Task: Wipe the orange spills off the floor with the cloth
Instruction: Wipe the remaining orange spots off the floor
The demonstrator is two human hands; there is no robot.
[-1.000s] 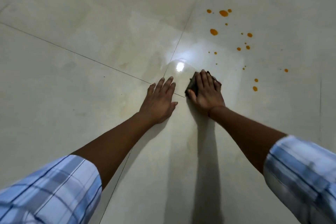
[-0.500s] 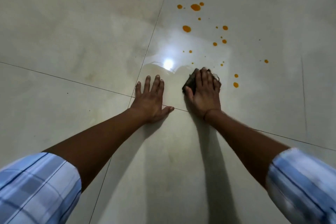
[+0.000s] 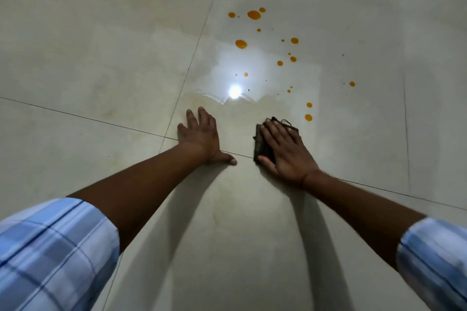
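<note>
dark cloth [image 3: 260,142] under right hand [image 3: 286,153]

Most of the dark cloth [image 3: 261,144] lies hidden under the right hand [image 3: 285,151]; only its left edge and far corner show. Both plaid sleeves [image 3: 50,255] are cut off by the picture's edges, the right one blurred.

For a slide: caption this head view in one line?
Right hand presses a dark cloth to the floor, left hand flat beside, orange spills ahead.
</note>
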